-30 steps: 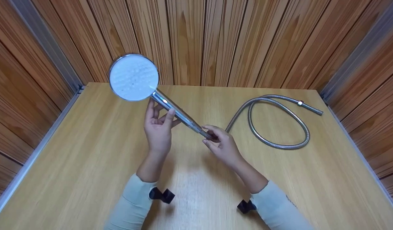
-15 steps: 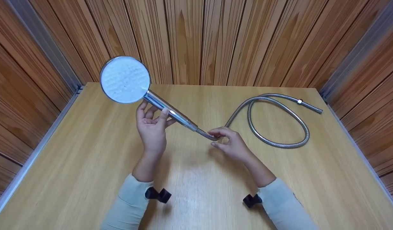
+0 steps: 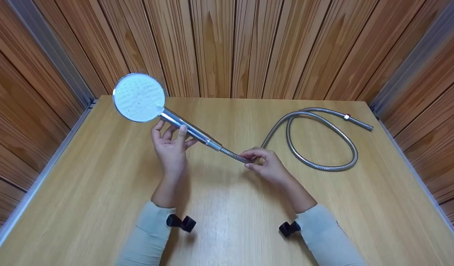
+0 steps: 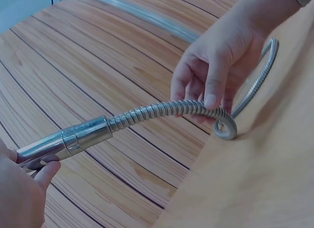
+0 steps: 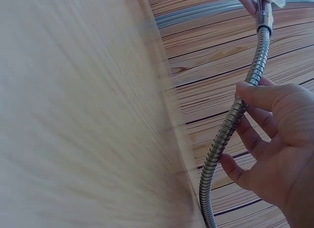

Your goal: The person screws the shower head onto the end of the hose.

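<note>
A chrome hand shower (image 3: 191, 129) with a round white spray face (image 3: 139, 97) is held up at the left in the head view. My left hand (image 3: 171, 151) grips its handle, thumb on the front and fingers behind. A flexible metal shower hose (image 4: 152, 111) is joined to the handle's lower end. My right hand (image 3: 265, 164) pinches the hose a short way below that joint, thumb against the fingers. The right wrist view shows the thumb and fingers of the right hand (image 5: 279, 134) on the ribbed hose (image 5: 223, 134).
Beyond my right hand the hose runs into a loop (image 3: 354, 147) on the wooden table (image 3: 219, 221). Its free end with a metal nut (image 3: 346, 117) lies at the back right. Wood-panelled walls (image 3: 212, 48) rise behind and at both sides.
The hand shower has moved left and its head lower, with my left hand. My right hand has slid along the hose, away from the handle, so more hose shows between them.
</note>
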The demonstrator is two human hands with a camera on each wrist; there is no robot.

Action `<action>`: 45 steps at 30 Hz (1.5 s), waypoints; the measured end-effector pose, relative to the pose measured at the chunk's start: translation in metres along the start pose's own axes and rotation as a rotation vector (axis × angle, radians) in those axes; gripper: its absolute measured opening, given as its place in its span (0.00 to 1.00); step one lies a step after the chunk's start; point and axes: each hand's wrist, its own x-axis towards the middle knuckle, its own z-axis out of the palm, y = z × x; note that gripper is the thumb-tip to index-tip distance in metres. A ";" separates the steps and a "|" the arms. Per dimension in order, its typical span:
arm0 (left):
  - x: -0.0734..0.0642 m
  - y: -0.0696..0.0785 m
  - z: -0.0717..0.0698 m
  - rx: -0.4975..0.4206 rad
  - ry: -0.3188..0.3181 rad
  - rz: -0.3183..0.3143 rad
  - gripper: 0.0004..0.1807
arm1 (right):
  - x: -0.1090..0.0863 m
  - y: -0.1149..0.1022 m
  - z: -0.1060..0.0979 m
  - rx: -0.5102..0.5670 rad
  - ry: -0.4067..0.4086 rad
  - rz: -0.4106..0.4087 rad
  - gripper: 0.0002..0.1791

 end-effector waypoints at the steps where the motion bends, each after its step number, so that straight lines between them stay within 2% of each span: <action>1: 0.001 -0.001 -0.002 0.009 0.012 -0.013 0.27 | 0.001 0.000 0.000 -0.008 -0.013 -0.001 0.16; 6: 0.004 -0.007 -0.012 0.035 0.063 -0.076 0.28 | 0.003 0.004 0.000 -0.021 -0.091 0.003 0.17; 11: 0.007 -0.012 -0.019 0.075 0.124 -0.160 0.31 | 0.004 0.010 0.000 -0.008 -0.124 0.002 0.16; 15: 0.010 -0.016 -0.024 0.111 0.152 -0.231 0.40 | 0.005 0.011 0.001 -0.033 -0.142 0.011 0.15; 18: 0.010 -0.019 -0.026 0.142 0.152 -0.278 0.48 | 0.006 0.010 0.002 -0.052 -0.139 0.008 0.16; 21: 0.010 -0.023 -0.028 0.170 0.142 -0.318 0.52 | 0.005 0.008 0.004 -0.070 -0.131 -0.001 0.16; 27: 0.008 -0.035 -0.038 0.215 0.117 -0.383 0.52 | 0.005 0.006 0.008 -0.119 -0.135 -0.026 0.17; 33: 0.008 -0.045 -0.050 0.273 0.116 -0.443 0.47 | 0.005 0.005 0.012 -0.165 -0.138 -0.021 0.17; 40: 0.013 -0.048 -0.058 0.342 0.124 -0.561 0.40 | 0.007 0.003 0.012 -0.188 -0.127 0.001 0.17; 45: 0.015 -0.050 -0.063 0.441 0.113 -0.605 0.39 | 0.007 0.000 0.012 -0.198 -0.124 0.016 0.17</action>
